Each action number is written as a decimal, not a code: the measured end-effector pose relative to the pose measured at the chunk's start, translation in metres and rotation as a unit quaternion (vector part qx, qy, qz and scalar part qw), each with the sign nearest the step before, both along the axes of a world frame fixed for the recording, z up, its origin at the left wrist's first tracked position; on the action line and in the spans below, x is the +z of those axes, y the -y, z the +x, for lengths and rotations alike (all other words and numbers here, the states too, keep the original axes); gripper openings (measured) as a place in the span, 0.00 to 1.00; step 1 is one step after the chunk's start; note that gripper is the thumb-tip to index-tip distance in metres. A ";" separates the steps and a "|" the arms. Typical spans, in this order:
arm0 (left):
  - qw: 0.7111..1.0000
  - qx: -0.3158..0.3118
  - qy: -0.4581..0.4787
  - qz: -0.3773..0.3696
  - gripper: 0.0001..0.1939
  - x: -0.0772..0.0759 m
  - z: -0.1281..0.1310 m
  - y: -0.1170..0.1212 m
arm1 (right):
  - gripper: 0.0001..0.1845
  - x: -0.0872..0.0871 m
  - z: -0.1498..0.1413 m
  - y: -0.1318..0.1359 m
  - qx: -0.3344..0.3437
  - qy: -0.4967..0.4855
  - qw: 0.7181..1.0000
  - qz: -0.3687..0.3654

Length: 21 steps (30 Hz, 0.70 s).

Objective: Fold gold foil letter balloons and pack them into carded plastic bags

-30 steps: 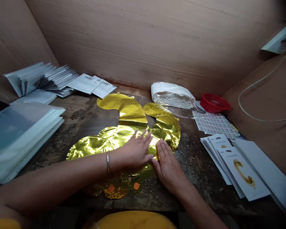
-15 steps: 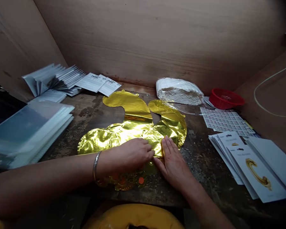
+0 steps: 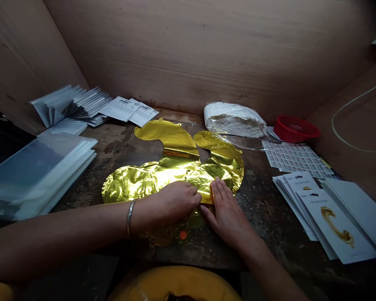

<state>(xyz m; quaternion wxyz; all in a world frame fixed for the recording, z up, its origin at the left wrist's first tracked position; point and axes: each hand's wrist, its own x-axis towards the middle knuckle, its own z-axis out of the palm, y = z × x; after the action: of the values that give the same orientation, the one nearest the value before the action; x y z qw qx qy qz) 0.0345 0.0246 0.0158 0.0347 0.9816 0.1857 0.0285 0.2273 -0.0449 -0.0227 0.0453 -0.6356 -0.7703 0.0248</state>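
At the back, a brown wooden wall (image 3: 175,62); below, a dark, worn wooden table (image 3: 253,225). In the middle of this surface, gold foil (image 3: 178,167), flat and shiny, with curved lobes toward the wall and a folded layer toward the near side.

Rests left hand (image 3: 171,200) on the near part of the gold foil, fingers curled in at the near edge of the folded layer. Perhaps pinches that edge, but with fingertips hidden beneath the knuckles, cannot tell. Wears a metal bangle (image 3: 130,217) on the left wrist. Lays right hand (image 3: 228,213) against the right side of the folded layer, fingers straight, together and gripping nothing, index finger touching the foil, thumb spread toward the left hand. Has the folded layer, then, between curled left fingers and straight right ones.

Just nearer than the gold foil's folded layer, an orange dot (image 3: 183,235). Left of the gold foil, clear plastic sleeves (image 3: 50,163); behind these, fanned cards (image 3: 90,102). Behind the foil's right lobe, a white bundle (image 3: 238,119) in clear film. Farther right of the foil, a red basin (image 3: 296,128), a printed sticker sheet (image 3: 294,156) and picture cards (image 3: 336,221).
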 end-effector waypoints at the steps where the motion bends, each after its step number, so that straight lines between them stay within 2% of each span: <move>1: 1.000 0.002 -0.007 0.007 0.04 -0.001 0.001 0.003 | 0.42 0.003 -0.001 0.002 0.005 0.000 1.000 0.016; 5: 1.000 0.011 -0.011 0.006 0.04 0.002 0.007 0.033 | 0.23 0.021 -0.012 0.020 0.061 -0.014 0.991 0.116; 7: 0.998 0.034 0.005 -0.050 0.05 0.008 0.010 0.048 | 0.17 0.028 -0.015 0.032 0.087 -0.046 0.987 0.127; 9: 0.992 0.051 0.024 -0.116 0.07 0.016 0.009 0.053 | 0.16 0.028 -0.014 0.042 0.093 -0.090 0.985 0.115; 12: 0.978 0.009 0.090 -0.185 0.11 0.020 -0.002 0.039 | 0.12 0.018 -0.003 0.053 0.083 -0.145 0.981 0.101; 15: 0.955 -0.032 0.163 -0.245 0.13 0.009 -0.019 0.017 | 0.11 0.009 0.011 0.057 0.081 -0.213 0.971 0.073; 18: 0.939 -0.017 0.180 -0.291 0.15 -0.001 -0.034 0.011 | 0.10 0.008 0.016 0.053 0.071 -0.288 0.954 0.036; 21: 0.933 0.009 0.188 -0.307 0.16 -0.002 -0.044 0.019 | 0.07 0.013 0.013 0.046 0.031 -0.332 0.942 0.027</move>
<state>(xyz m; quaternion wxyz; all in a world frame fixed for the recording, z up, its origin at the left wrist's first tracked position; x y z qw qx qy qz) -0.0095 0.0056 0.0143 0.3681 0.8981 0.1843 0.1548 0.2400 -0.0905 -0.0100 0.3152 -0.5654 -0.7313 0.2148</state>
